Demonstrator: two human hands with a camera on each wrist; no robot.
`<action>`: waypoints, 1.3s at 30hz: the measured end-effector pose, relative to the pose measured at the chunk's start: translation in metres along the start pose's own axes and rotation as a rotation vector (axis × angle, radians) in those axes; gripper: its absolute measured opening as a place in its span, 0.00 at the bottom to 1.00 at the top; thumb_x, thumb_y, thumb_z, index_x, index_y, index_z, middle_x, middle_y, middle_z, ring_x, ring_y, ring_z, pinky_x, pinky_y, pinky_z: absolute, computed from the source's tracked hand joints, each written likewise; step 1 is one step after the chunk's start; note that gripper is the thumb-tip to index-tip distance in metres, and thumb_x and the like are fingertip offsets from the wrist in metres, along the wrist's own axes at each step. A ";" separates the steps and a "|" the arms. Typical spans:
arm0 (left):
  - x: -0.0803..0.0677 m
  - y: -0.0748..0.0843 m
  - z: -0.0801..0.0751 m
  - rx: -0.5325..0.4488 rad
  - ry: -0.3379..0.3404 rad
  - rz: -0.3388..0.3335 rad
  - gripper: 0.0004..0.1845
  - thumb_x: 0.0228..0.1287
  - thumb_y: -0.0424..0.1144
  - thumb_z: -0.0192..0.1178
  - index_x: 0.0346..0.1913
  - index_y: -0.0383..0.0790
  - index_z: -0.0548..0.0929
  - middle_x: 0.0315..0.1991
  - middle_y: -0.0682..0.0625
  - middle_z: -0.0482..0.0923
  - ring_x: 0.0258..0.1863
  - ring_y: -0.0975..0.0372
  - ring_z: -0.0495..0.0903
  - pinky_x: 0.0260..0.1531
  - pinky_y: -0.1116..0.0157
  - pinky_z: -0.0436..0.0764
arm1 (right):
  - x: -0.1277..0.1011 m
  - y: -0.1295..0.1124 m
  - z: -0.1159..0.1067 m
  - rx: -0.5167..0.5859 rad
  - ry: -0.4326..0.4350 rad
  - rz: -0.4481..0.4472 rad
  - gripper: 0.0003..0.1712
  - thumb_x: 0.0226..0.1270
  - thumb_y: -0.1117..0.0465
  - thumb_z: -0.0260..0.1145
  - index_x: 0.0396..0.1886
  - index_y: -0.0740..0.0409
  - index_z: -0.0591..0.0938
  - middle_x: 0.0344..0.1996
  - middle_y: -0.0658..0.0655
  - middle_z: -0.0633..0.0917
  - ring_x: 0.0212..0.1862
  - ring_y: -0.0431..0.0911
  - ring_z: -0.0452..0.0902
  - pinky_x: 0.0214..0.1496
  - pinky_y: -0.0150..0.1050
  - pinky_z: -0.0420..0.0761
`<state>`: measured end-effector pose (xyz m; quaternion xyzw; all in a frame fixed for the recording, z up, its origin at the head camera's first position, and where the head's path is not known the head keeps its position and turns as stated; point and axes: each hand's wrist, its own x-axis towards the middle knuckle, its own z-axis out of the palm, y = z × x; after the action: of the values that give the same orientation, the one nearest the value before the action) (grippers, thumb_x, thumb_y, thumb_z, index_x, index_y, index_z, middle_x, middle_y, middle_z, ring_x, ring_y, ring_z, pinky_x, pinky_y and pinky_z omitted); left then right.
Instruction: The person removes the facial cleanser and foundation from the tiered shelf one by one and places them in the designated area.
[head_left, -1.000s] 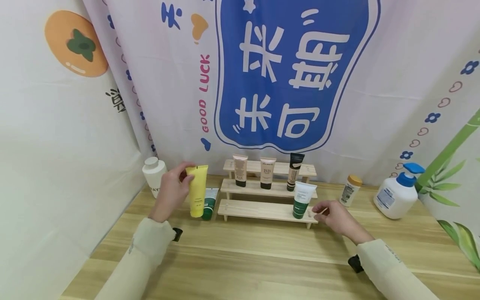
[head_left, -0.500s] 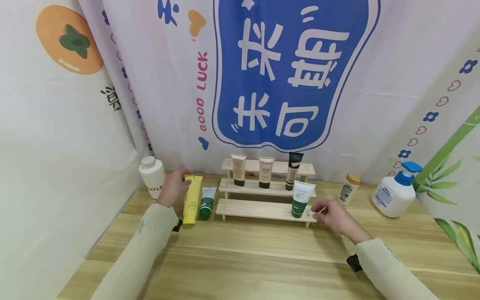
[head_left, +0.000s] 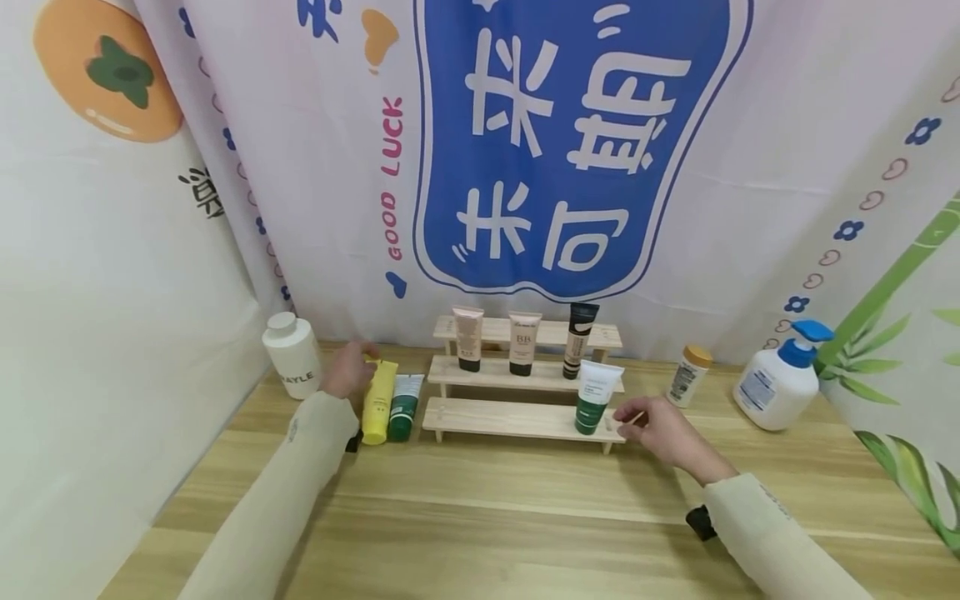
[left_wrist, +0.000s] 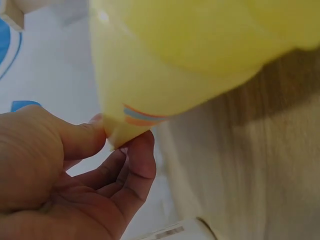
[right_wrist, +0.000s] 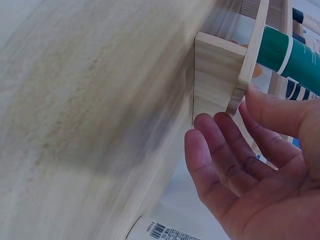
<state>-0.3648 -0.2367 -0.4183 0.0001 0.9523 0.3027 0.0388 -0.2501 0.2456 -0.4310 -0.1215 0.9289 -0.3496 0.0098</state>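
Note:
In the head view, a yellow squeeze tube (head_left: 378, 404) stands on the table at the left, cap end down. My left hand (head_left: 347, 371) is at its top; the left wrist view shows the thumb and index finger pinching a corner of its flat end. Right beside it stands a white and green tube (head_left: 406, 408). My right hand (head_left: 660, 429) holds the right end of the bottom board of a wooden tiered rack (head_left: 495, 417), with the thumb at its edge in the right wrist view. Another white and green tube (head_left: 596, 396) stands on that board.
On the rack's middle board are two pinkish tubes, one of them a BB tube (head_left: 523, 346), and a black tube (head_left: 578, 342). A white bottle (head_left: 292, 354) stands at far left. To the right are an orange-capped bottle (head_left: 688, 379) and a blue-topped pump bottle (head_left: 777, 383).
My left hand has brought the yellow tube down onto the table, left of the white and green tube, and tilted it upright. My right hand has stayed at the rack's end. The head view has shifted slightly.

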 end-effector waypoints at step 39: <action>-0.023 0.016 -0.010 0.117 -0.033 0.007 0.24 0.70 0.43 0.50 0.62 0.31 0.69 0.57 0.33 0.71 0.51 0.44 0.73 0.47 0.48 0.74 | -0.003 -0.004 0.000 -0.009 -0.007 -0.018 0.07 0.59 0.71 0.66 0.39 0.65 0.82 0.33 0.54 0.82 0.34 0.46 0.77 0.34 0.38 0.78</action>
<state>-0.3432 -0.2303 -0.3989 0.0109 0.9676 0.2465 0.0532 -0.2465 0.2439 -0.4288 -0.1309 0.9293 -0.3452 0.0092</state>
